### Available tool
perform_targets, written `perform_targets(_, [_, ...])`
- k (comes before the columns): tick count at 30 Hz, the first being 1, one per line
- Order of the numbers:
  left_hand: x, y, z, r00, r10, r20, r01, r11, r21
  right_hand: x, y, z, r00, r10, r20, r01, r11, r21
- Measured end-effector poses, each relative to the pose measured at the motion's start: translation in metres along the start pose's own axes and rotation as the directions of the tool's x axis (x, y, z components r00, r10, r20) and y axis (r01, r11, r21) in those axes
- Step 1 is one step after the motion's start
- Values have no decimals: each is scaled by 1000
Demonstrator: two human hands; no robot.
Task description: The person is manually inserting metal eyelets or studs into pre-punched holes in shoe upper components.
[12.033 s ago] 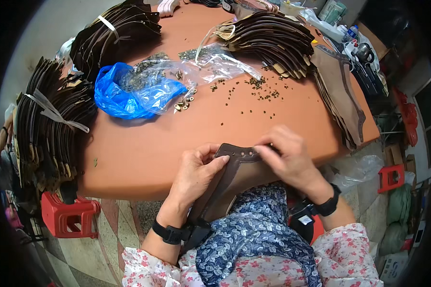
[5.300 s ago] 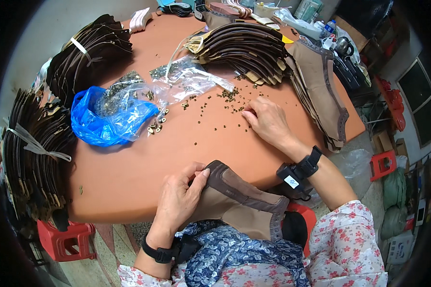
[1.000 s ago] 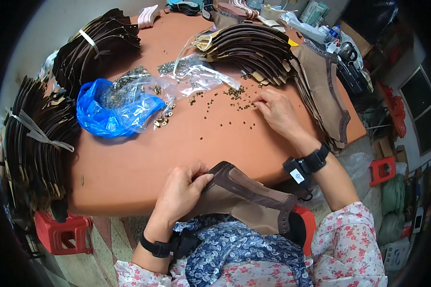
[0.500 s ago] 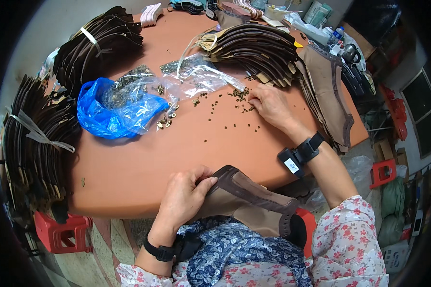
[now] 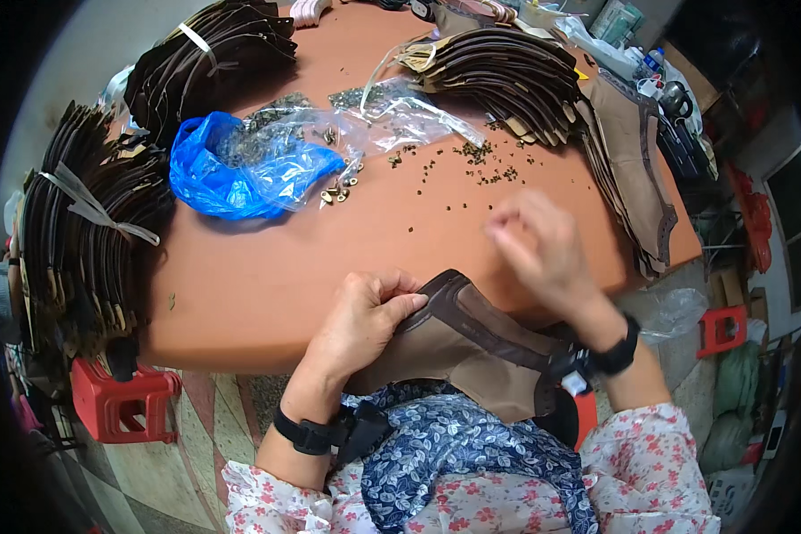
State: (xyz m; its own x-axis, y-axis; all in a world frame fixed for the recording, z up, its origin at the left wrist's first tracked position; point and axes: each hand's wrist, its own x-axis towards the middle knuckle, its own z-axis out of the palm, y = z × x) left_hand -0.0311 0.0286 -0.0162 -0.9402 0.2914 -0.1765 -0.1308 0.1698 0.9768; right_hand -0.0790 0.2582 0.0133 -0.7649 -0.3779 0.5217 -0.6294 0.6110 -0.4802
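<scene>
We note the left hand [image 5: 360,320] pinching a brown shoe upper [image 5: 498,387] at its dark upper corner, thumb on top. The upper slants down to the right, above the lap and blue leaf-patterned apron [image 5: 472,445], just off the near edge of the orange-brown counter [image 5: 267,294].

Right hand [image 5: 547,254]: raised over the counter's near edge, blurred, fingers curled toward the thumb. We cannot tell whether anything sits between the fingertips.

Beyond it we find small dark metal eyelets [image 5: 476,154] scattered, densest near a banded stack of dark shoe pieces [image 5: 498,76]. To the left, a clear plastic bag [image 5: 409,125] lies near a blue plastic bag [image 5: 209,187], with larger brass-coloured fittings [image 5: 328,197] beside the latter. At the right edge, we record more brown uppers [image 5: 627,151], layered; at far left, a tied bundle [image 5: 89,231].
</scene>
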Motion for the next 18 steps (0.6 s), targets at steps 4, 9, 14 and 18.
perform_targets(4, [2, 4, -1, 999, -3, 34, 5, 999, -40, -33, -36, 19, 994, -105, -43, 105, 994, 9])
perform_targets(9, [-2, 8, -1, 999, -30, 36, 33, 994, -100, -41, -39, 37, 979, -186, -87, 177, 979, -101])
perform_targets(14, [-2, 5, 2, 999, -40, 22, 42, 993, -109, -42, -40, 39, 979, -173, -105, 160, 980, -122])
perform_targets(18, [-2, 5, 2, 999, -24, 26, 27, 995, -99, -43, -40, 40, 981, -161, -104, 147, 980, -132])
